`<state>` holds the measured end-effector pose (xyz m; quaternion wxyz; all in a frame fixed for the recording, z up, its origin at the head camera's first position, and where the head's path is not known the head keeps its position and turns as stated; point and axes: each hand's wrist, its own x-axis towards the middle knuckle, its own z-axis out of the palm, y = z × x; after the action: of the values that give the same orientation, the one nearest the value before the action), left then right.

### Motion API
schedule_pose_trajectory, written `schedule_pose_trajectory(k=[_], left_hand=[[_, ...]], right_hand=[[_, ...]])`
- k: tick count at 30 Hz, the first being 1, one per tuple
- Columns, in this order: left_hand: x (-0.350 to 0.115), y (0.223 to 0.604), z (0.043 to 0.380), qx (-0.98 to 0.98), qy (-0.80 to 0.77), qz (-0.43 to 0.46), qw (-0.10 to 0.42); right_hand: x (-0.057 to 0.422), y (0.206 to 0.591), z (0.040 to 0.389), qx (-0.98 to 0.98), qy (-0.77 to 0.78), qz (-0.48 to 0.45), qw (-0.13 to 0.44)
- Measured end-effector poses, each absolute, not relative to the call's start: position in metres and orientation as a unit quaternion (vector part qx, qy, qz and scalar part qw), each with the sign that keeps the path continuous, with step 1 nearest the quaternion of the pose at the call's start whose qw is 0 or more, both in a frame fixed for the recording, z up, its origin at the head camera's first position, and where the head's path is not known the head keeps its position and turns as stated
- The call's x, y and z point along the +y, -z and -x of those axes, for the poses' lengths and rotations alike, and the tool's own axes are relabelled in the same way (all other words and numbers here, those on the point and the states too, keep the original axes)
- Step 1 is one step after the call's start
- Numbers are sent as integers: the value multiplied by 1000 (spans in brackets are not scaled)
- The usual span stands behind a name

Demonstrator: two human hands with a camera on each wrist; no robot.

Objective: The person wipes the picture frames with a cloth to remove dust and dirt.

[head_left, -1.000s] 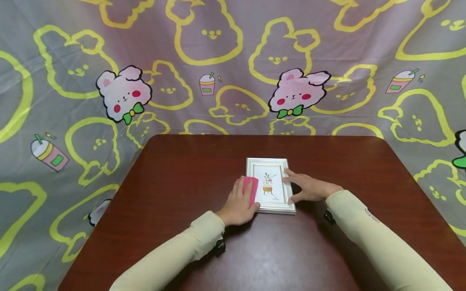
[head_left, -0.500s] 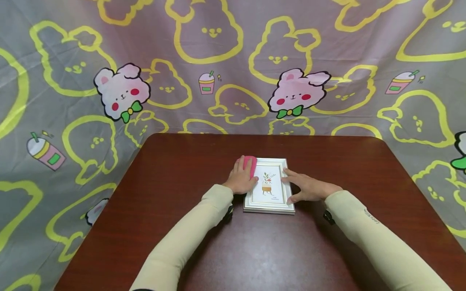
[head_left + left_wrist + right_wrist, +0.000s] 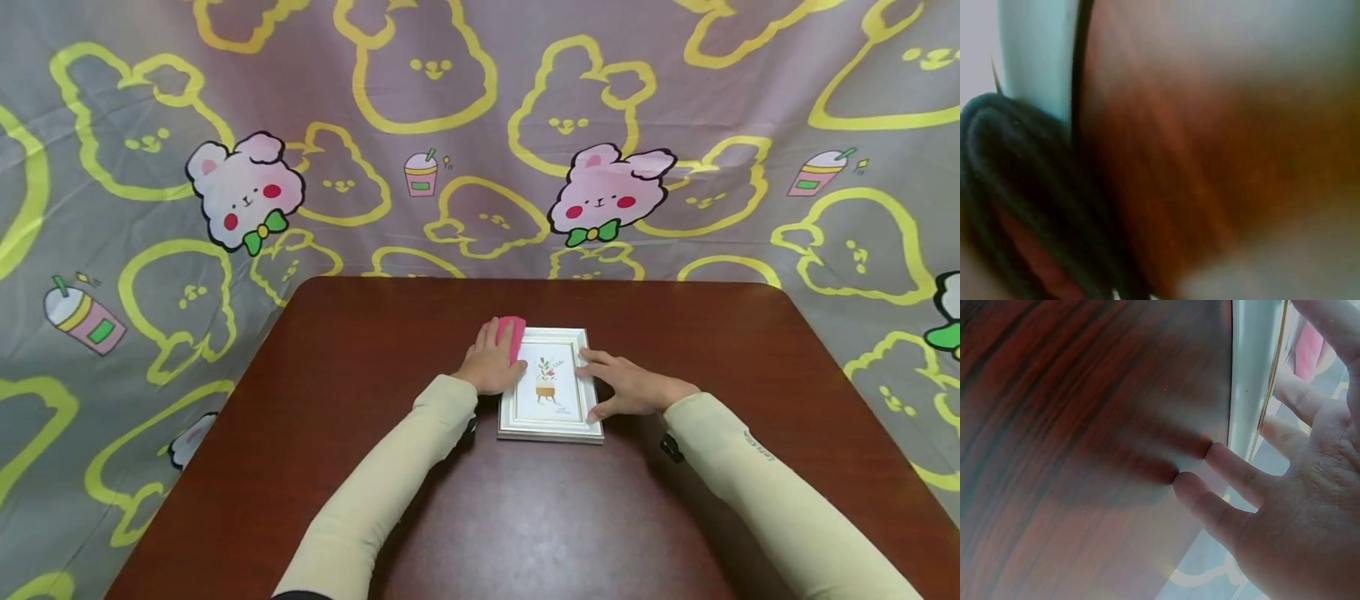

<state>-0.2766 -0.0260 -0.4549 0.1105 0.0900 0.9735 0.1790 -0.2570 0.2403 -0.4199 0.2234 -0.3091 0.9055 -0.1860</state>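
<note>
A white picture frame (image 3: pixel 550 429) with a potted-plant print lies face up on the table in the head view. My left hand (image 3: pixel 486 367) presses a folded pink cloth (image 3: pixel 514 327) onto the frame's upper left border, fingers straight over it and thumb toward the picture. On the opposite side my right hand (image 3: pixel 626 383) rests with spread fingers against the frame's right border. The right wrist view shows two of its fingers (image 3: pixel 1235 472) touching the tabletop beside the frame's edge (image 3: pixel 1254 369). A blurred dark fabric fold (image 3: pixel 1041 181) blocks much of the left wrist view.
The brown wooden table (image 3: pixel 390 333) has rounded far corners. A patterned curtain (image 3: pixel 480 142) with yellow outlines and rabbit faces hangs behind it and along both sides. Light reflects off the near part of the tabletop.
My left hand has slid the pink cloth away from me along the frame's left border, from its lower part to its top corner. The right hand has stayed at the right border.
</note>
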Motion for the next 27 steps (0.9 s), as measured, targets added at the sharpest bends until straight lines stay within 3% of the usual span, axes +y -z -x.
schedule_pose_trajectory(k=[9,19,27], left_hand=[[-36,463,224,972,-176,-129,91],[-35,442,156,966,-143,-176,122],[-36,436,144,967,-141,-173,126]], right_hand=[[240,422,257,901,196,318,219],[241,424,257,906,193,306,220],[240,426,254,901,201,316,219]])
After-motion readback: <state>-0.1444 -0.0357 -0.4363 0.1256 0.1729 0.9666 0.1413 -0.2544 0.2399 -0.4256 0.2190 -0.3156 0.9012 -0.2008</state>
